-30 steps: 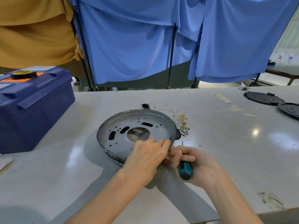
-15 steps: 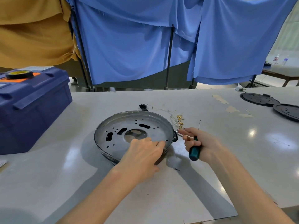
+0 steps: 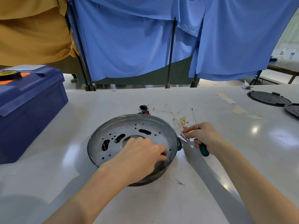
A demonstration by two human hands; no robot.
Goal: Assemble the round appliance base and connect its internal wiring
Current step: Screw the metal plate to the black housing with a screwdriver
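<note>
A pale worktable (image 3: 210,183) was seen, with a closed blue storage box (image 3: 32,110) at its left. The box's contents were hidden, and only a tape roll (image 3: 9,74) was carried on its lid. The round metal base (image 3: 129,125) was set open side up at the middle of the table; nothing loose was seen in it.

The left hand (image 3: 139,157) was laid inside the base with fingers curled against the right wall; whether anything was held could not be told. The screwdriver (image 3: 204,150) was gripped in the right hand (image 3: 205,136), while a small silvery fitting (image 3: 184,137) was pinched at the fingertips just beside the rim.

Mounting of that fitting was judged to be the step in hand. Alignment with a wall hole would be needed next, then the loose wires (image 3: 181,120) beyond.
</note>
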